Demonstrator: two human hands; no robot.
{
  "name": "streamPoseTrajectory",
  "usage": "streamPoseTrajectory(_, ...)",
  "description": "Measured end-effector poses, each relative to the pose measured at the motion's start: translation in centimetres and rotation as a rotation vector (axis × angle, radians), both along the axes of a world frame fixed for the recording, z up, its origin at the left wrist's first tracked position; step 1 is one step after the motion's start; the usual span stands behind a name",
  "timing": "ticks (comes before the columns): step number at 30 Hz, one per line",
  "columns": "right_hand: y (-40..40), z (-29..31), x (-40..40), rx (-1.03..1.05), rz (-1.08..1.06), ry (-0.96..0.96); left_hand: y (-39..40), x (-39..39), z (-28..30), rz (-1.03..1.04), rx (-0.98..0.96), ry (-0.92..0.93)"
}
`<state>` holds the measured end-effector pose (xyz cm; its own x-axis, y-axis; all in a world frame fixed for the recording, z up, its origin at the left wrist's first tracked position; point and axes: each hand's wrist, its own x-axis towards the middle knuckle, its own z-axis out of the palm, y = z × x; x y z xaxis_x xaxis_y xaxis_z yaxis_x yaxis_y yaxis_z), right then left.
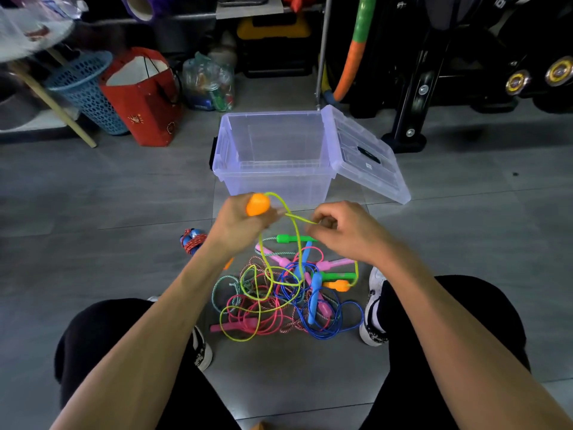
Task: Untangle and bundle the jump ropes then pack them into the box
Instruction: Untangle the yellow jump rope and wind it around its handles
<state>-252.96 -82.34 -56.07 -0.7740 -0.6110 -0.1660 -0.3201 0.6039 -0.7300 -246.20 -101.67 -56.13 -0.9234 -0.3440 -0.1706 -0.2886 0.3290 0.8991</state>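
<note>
The box (273,156) stands open and holds nothing; one bundled rope (192,240) lies on the floor beside the tangled pile (288,293), so most work remains. The left hand (245,225) grips the orange handle (258,204). The right hand (341,231) pinches its yellow-green cord (296,217), which trails into the pile.

We wear black trousers (434,352) and white sneakers with black markings (373,308); our forearms (161,330) are bare, sleeveless.
</note>
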Motion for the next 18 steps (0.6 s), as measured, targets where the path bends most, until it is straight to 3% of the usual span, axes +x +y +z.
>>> streamPoseTrajectory(3, 1.0, -0.4, -0.7, 0.113, -0.060, 0.024, -3.2, -0.4, -0.1, 0.352, 0.109, 0.016)
streamPoseTrajectory(5, 1.5, -0.5, -1.1, 0.075, -0.113, 0.090, -4.6, -0.3, -0.4, 0.432, 0.096, -0.019)
streamPoseTrajectory(9, 1.4, 0.0, -0.9, -0.119, -0.081, 0.146, -2.6, -0.1, -0.7, 0.120, -0.032, -0.053)
streamPoseTrajectory(12, 0.9, 0.0, -0.4, -0.154, -0.006, 0.156, 0.7, 0.0, -0.8, -0.126, -0.167, -0.032)
streamPoseTrajectory(15, 0.4, -0.3, -0.3, -0.149, -0.013, 0.152, 2.5, -0.1, -1.0, -0.038, -0.340, 0.020)
streamPoseTrajectory(18, 0.3, -0.7, -0.6, -0.134, -0.066, 0.157, 2.0, -0.5, -1.0, 0.112, -0.325, 0.089)
